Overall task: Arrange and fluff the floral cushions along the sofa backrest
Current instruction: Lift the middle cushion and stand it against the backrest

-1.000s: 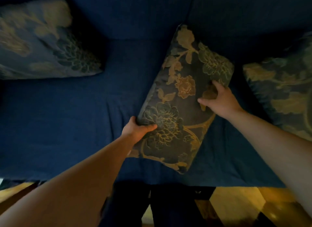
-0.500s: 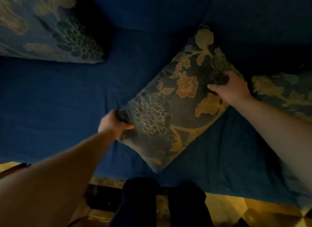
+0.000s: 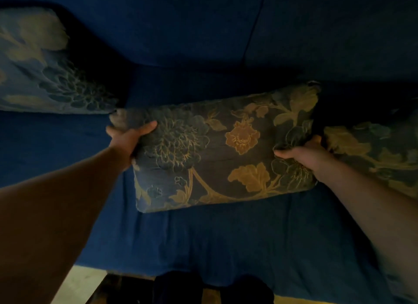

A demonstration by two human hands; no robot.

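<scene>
A dark floral cushion (image 3: pixel 226 154) with gold leaves and an orange flower lies level across the middle of the blue sofa seat. My left hand (image 3: pixel 130 138) grips its left end, thumb on top. My right hand (image 3: pixel 303 153) grips its right end. A second floral cushion (image 3: pixel 43 66) leans against the backrest at the far left. A third floral cushion (image 3: pixel 375 154) sits at the right, just behind my right hand.
The blue sofa backrest (image 3: pixel 203 27) runs across the top, with a seam right of centre. The blue seat (image 3: pixel 226 242) stretches below the cushion to its front edge. Dark legs (image 3: pixel 210 290) and a strip of floor (image 3: pixel 81 285) show at the bottom.
The middle cushion has turned from a steep diagonal to nearly level. My left hand moved up and left with its end; my right hand moved down and right.
</scene>
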